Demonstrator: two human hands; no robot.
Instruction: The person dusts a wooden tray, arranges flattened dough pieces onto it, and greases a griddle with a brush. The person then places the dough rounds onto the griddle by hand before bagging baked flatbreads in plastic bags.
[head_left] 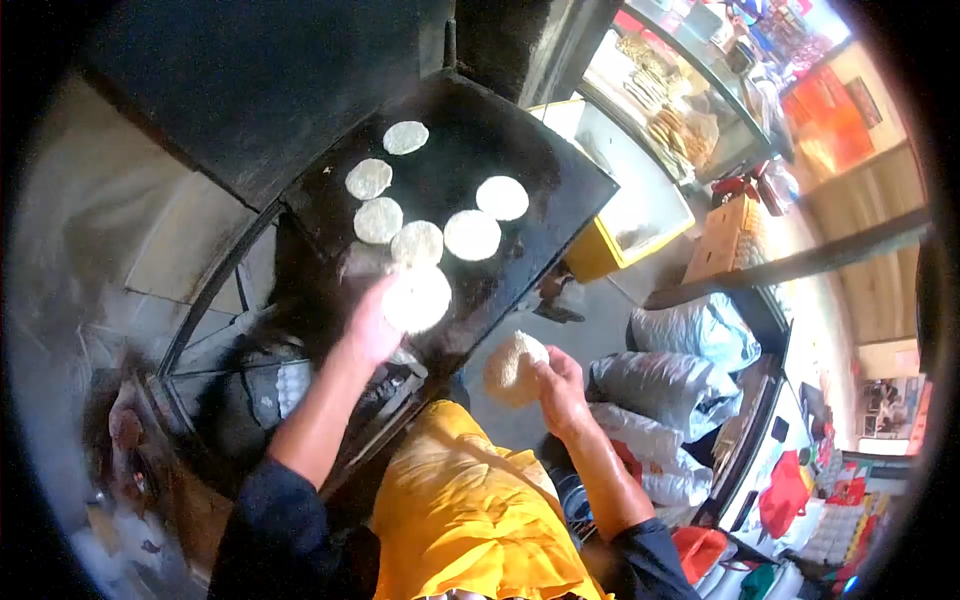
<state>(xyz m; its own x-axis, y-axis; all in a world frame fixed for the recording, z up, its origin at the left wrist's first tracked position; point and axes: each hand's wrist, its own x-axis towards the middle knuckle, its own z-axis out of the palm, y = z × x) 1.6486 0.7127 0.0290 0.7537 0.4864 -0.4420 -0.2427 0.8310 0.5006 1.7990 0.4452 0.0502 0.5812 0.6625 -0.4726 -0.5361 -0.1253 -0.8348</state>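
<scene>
Head view: left grip [372, 325] holds a round white flatbread [418, 299]; right grip [563, 392] pinches a tan flatbread [513, 368].

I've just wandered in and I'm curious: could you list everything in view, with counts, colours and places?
Griddle: one, black, ahead
Flat rounds: at least six, whitish, on the griddle
White round: one, white, above the griddle's near end
Beige round: one, beige, right of the griddle
Box: one, yellow and white, beyond the griddle
Glass case: one, clear, upper right
Sacks: at least three, grey, right
Small goods: many, mixed colours, lower right, too small to name
Apron: one, yellow, bottom centre
Sleeves: two, dark, bottom
Left hand: one, bare, at the white round
Right hand: one, bare, holding the beige round
</scene>
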